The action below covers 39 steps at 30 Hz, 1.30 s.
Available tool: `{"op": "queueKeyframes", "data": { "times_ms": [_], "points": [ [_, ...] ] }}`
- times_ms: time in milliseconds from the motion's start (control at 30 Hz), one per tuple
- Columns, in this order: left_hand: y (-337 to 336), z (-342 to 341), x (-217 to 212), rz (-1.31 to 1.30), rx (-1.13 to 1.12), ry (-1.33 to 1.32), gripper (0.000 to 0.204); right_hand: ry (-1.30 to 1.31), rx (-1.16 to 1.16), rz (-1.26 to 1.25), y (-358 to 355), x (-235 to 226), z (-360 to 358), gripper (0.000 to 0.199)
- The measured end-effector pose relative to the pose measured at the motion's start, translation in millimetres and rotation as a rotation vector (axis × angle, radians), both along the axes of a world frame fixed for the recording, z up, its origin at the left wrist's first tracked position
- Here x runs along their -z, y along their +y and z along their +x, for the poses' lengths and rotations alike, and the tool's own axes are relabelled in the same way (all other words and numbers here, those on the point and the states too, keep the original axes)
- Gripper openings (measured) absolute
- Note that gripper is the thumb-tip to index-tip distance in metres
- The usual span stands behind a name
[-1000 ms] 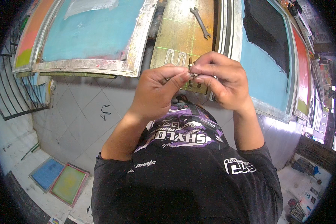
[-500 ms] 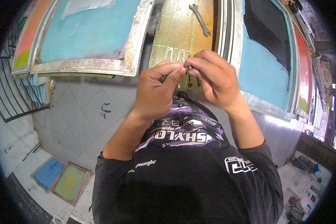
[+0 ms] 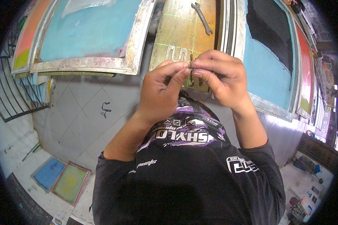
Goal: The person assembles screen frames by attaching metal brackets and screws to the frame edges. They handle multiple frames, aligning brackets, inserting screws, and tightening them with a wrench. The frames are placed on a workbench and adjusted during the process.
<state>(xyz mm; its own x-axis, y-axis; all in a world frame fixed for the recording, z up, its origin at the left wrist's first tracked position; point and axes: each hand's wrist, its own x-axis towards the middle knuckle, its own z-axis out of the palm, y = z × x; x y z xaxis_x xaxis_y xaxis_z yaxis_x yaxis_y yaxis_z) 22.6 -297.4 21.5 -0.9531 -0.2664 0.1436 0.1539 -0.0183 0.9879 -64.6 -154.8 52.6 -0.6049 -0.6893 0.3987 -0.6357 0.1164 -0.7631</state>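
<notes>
Since the previous frame the right hand (image 3: 224, 79) has been shifted slightly rightward, its fingers less tightly curled. A small metal part (image 3: 192, 71) is judged to be pinched between the fingertips of both hands, the left hand (image 3: 159, 90) equally near, over the near end of the board (image 3: 171, 28). Its long axis cannot be told, being mostly covered. Beyond the grip, a thin brown rod (image 3: 192, 57) is pointed toward the far edge; attachment undetermined. Bolt-like pieces (image 3: 192, 83) are seen by the near edge, a slotted plate (image 3: 171, 53) farther up, a wrench (image 3: 202, 19) near the right edge.
</notes>
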Motion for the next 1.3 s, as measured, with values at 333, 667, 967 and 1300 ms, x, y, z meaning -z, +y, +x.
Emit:
{"op": "queueKeyframes", "data": {
  "times_ms": [333,667,967,1300],
  "points": [
    [-5,7,-2,0.162,0.121,-0.175,0.026,-0.05,-0.028,-0.087,6,-9,-5,0.018],
    [1,1,-17,0.337,0.078,-0.169,0.024,-0.741,0.132,-0.381,-8,8,14,0.018],
    [3,-1,-14,0.529,0.12,-0.218,0.024,-0.307,0.027,-0.352,-13,21,9,0.017],
    [6,-6,-10,0.168,-0.108,-0.123,0.02,0.111,0.016,-0.149,-7,13,-3,0.023]
  ]
}}
